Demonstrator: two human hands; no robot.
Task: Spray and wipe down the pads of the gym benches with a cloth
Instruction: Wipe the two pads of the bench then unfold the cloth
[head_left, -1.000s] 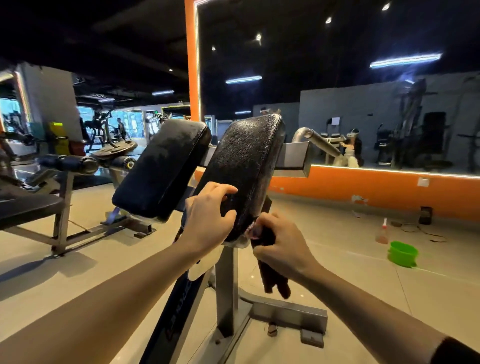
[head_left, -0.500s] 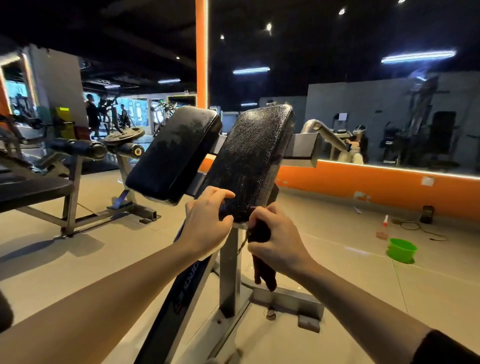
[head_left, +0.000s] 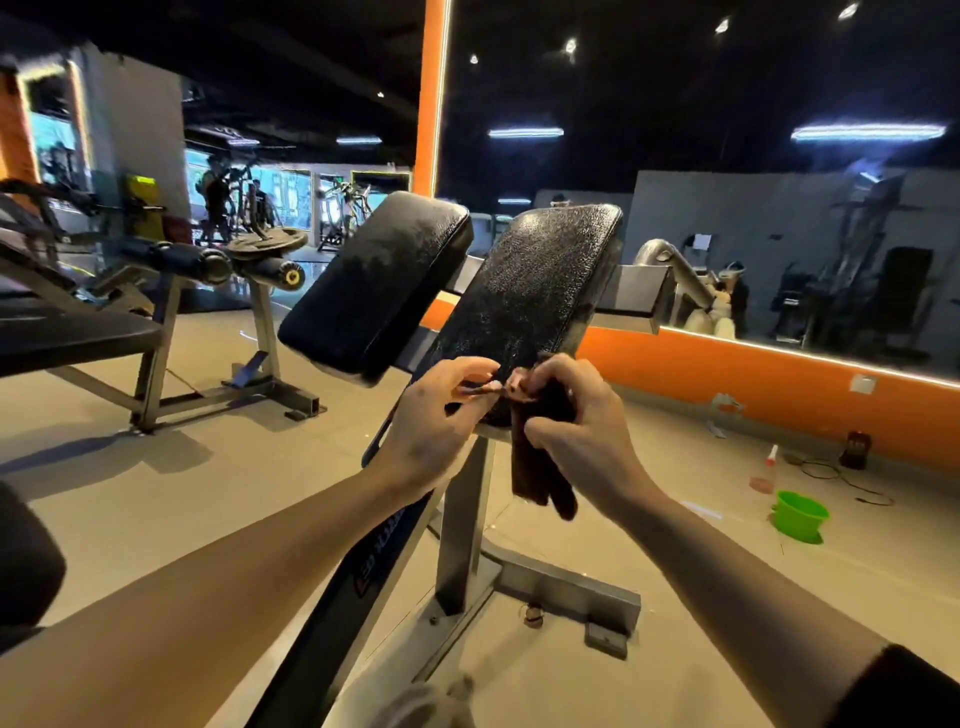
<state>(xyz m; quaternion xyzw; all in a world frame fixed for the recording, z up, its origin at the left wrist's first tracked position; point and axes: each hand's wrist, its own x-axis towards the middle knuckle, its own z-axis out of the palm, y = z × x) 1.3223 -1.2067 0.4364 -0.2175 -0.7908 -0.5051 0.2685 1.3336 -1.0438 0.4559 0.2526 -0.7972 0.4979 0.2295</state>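
Observation:
Two black bench pads stand tilted on a steel frame, the left pad (head_left: 374, 280) dull, the right pad (head_left: 535, 296) glossy and wet-looking. My right hand (head_left: 576, 421) grips a dark brown cloth (head_left: 540, 473) at the right pad's lower edge, and the cloth hangs down below my fist. My left hand (head_left: 431, 421) is just left of it, its thumb and forefinger pinching the cloth's top edge where the two hands meet. That spot is blurred. A spray bottle (head_left: 770, 460) stands on the floor far right, away from both hands.
A green basin (head_left: 800, 514) sits on the floor near the spray bottle, with cables and a dark box by the orange wall (head_left: 779, 384). The steel post and base (head_left: 462, 519) of the bench are below my hands. Another bench (head_left: 78, 332) stands at left.
My left hand has come off the right pad's lower edge and moved to the cloth in my right hand. The view has shifted closer to the pads.

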